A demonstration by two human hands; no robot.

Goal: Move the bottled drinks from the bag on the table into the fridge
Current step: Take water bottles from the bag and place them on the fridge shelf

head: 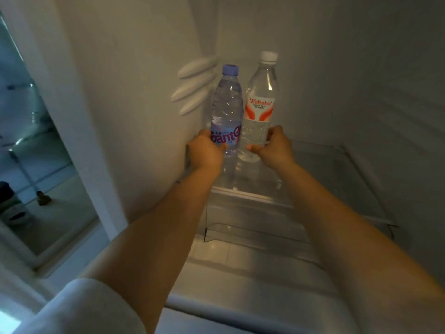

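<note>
Bottles [227, 109] upright, hands [207, 151] gripping each

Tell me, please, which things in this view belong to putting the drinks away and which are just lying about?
Part of the job:
- blue-capped water bottle, held by the left hand
- white-capped Wahaha water bottle, held by the right hand
- glass fridge shelf they stand on

Just there:
- shelf-support ribs on the fridge wall
- clear drawer below
- glass panel on the left

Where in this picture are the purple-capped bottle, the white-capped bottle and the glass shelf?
purple-capped bottle [227, 102]: head view, clear upper body.
white-capped bottle [260, 109] : head view, red and white label.
glass shelf [325, 169]: head view, bare surface right of the bottles.
</note>
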